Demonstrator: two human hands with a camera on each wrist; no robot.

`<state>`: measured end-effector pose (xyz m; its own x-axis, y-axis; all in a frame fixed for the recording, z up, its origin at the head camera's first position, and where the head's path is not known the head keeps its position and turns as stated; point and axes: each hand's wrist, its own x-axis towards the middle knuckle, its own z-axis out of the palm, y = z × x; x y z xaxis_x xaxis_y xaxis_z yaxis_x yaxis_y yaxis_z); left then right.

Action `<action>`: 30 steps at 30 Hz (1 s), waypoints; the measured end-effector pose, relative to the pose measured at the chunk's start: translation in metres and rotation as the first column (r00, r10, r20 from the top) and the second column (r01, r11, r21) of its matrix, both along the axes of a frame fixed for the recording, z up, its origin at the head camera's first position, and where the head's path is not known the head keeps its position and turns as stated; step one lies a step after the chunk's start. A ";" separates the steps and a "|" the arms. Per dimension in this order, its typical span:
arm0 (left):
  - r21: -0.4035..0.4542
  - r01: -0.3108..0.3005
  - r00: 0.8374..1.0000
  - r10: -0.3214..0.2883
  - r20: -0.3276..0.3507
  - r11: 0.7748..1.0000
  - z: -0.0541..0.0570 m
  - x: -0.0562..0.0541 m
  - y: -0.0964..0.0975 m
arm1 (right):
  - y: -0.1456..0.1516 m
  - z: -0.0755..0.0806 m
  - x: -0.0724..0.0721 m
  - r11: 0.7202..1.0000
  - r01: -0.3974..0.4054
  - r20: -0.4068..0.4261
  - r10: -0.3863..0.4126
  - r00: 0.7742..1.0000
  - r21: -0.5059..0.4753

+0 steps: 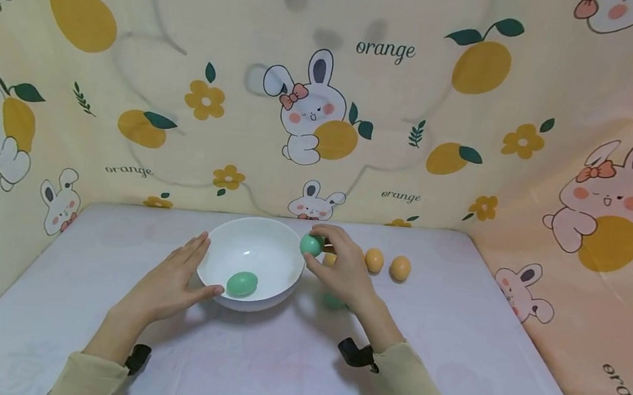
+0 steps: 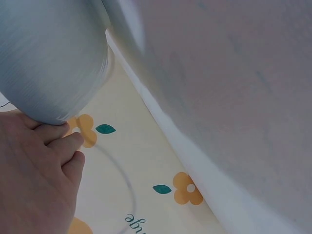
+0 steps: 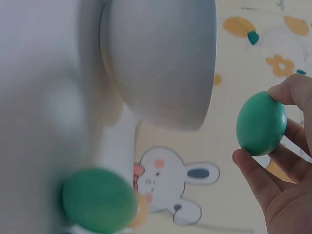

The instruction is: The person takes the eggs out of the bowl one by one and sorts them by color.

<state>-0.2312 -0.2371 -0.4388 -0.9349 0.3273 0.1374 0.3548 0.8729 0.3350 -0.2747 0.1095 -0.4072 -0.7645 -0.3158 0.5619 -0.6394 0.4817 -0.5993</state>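
Note:
A white bowl (image 1: 269,245) stands on the table, with one green egg (image 1: 242,283) lying inside near its front wall. My left hand (image 1: 168,284) rests against the bowl's left side, fingers fairly straight along the outer wall and thumb by the near rim. In the left wrist view, those fingertips touch the bowl (image 2: 48,63) from outside. Between thumb and fingertips, my right hand (image 1: 348,272) pinches another green egg (image 3: 262,123), raised beside the bowl's right rim. Below that hand a further green egg (image 3: 100,200) lies on the table, partly hidden in the head view.
Right of the bowl are two yellow-orange eggs (image 1: 374,261) in plain sight; a third egg (image 1: 329,260) is mostly covered by the right hand. A pale cloth (image 1: 241,371) covers the table. Patterned fabric (image 1: 392,100) hangs behind it and at the sides.

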 end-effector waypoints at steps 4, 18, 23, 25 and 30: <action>0.002 0.000 1.000 0.000 -0.002 1.000 0.000 0.001 0.000 | 0.015 -0.002 0.001 0.999 0.034 0.029 -0.034 0.999 0.003; 0.005 0.002 1.000 -0.002 -0.009 1.000 -0.001 0.002 -0.001 | 0.065 -0.011 0.007 0.992 0.120 0.080 -0.122 0.989 0.023; 0.007 0.005 1.000 -0.005 -0.010 1.000 0.000 0.002 0.000 | 0.083 -0.016 0.009 0.986 0.149 0.029 -0.151 0.988 0.077; 0.005 0.005 1.000 -0.005 -0.013 1.000 0.000 0.001 0.001 | 0.090 -0.019 0.009 0.979 0.170 0.021 -0.173 0.985 0.108; 0.004 0.008 1.000 -0.008 -0.016 1.000 0.001 0.001 0.001 | 0.106 -0.026 0.010 0.968 0.196 0.045 -0.204 0.978 0.154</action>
<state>-0.2300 -0.2365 -0.4380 -0.9299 0.3339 0.1542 0.3671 0.8685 0.3330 -0.2652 0.2152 -0.4327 -0.8513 -0.2294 0.4719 -0.4863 0.6825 -0.5457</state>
